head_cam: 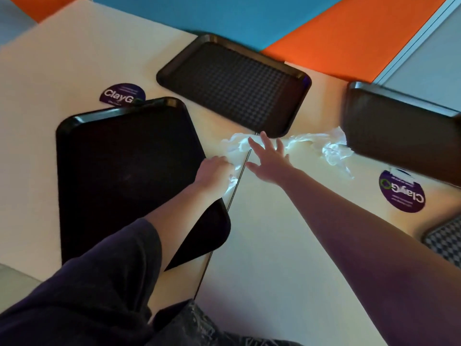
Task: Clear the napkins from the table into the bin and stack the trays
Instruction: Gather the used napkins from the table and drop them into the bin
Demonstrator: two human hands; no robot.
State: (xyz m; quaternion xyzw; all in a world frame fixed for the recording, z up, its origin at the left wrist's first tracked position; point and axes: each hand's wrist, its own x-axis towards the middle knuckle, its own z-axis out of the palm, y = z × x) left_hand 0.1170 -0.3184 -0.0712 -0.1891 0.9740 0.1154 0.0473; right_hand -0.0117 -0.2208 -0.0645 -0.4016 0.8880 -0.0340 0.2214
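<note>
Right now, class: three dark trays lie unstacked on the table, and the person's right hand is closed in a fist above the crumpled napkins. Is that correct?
Not quite. In the head view the right hand is open, fingers spread above the napkins. The three trays do lie unstacked.

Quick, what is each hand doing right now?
Left hand: fingers curled, gripping a crumpled white napkin.
Right hand: open, fingers spread, holding nothing, reaching toward the other napkin.
</note>
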